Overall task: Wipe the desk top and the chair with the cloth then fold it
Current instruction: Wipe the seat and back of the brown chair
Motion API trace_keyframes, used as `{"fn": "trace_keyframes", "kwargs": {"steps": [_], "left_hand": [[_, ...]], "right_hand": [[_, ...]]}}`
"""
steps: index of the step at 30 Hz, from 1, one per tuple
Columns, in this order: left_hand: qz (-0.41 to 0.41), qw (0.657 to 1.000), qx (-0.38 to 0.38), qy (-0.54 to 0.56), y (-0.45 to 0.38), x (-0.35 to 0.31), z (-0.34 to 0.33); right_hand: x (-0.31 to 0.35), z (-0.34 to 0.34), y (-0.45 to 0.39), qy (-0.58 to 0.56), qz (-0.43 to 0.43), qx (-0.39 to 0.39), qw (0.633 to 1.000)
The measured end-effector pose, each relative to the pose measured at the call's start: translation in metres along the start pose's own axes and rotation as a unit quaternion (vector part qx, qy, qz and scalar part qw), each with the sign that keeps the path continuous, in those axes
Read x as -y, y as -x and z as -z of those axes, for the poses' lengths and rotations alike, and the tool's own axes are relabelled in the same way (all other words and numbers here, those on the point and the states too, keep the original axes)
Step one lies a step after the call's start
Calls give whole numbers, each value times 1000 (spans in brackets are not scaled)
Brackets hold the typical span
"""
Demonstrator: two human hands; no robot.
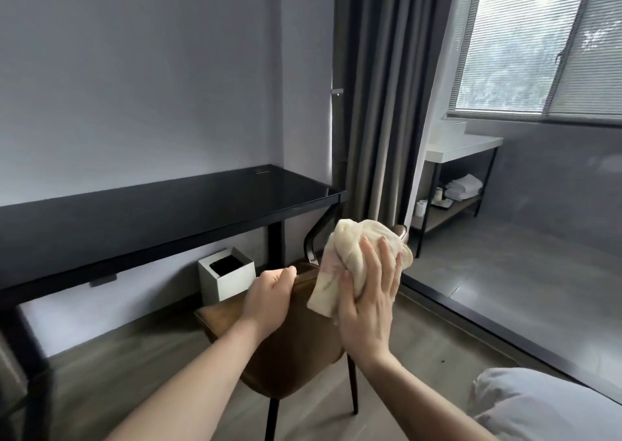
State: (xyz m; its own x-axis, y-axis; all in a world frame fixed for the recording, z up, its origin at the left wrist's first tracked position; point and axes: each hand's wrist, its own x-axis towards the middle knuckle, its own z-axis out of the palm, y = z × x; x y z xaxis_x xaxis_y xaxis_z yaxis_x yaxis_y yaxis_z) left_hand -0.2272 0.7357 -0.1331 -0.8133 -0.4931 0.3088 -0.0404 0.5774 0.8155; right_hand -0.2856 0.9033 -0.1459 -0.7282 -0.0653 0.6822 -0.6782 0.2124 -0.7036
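Pressed under the flat, spread fingers of the right hand (367, 292), one cloth (356, 262) is held against the chair (296, 349) back, whose top edge is gripped by the curled left hand (269, 296).

One brown chair on thin black legs is seen before one black desk (161, 215); one white bin (226, 274) is set on the floor beneath the desk. The cloth is cream, bunched into a crumpled wad, with a faint pink patch on the flap hanging at its lower left.
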Motion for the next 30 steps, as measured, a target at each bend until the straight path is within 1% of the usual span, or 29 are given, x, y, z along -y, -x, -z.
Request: {"fn": "trace_keyframes", "kwargs": {"steps": [2,4,7,9,11,12,13,17,19,20,24,27,30], "left_hand": [[-20,999,-35,-20,1,1,-5],[-34,997,-68,-30,0,3,-10],[-43,995,-90,-25,-2,6,-15],[-45,994,-94,-22,-4,10,-17],[-47,994,-97,-26,-6,13,-18],[-46,994,-98,-26,-6,14,-18],[-44,994,-97,-26,-7,14,-17],[-43,994,-96,-24,-8,14,-16],[-36,995,-95,-17,-8,13,-15],[-32,995,-93,-16,-7,13,-15],[-29,995,-79,-44,-6,13,-10],[-14,997,-65,-28,-3,7,-4],[2,999,-50,-6,1,-2,0]], "right_hand": [[-17,10,-20,-27,-25,-30,999],[-37,18,-44,-60,-86,-50,993],[-71,24,-80,-106,-190,-54,974],[-89,24,-101,-139,-290,-38,946],[-102,20,-111,-166,-393,2,904],[-107,17,-110,-179,-428,18,886],[-110,14,-105,-194,-440,22,876],[-112,5,-81,-220,-416,-7,882],[-95,6,-70,-228,-404,-14,886],[-85,6,-63,-222,-391,-24,893],[-25,0,-29,-241,-281,-60,927],[11,-16,-4,-204,-230,-22,951],[31,-28,15,-147,-213,-3,966]]}}
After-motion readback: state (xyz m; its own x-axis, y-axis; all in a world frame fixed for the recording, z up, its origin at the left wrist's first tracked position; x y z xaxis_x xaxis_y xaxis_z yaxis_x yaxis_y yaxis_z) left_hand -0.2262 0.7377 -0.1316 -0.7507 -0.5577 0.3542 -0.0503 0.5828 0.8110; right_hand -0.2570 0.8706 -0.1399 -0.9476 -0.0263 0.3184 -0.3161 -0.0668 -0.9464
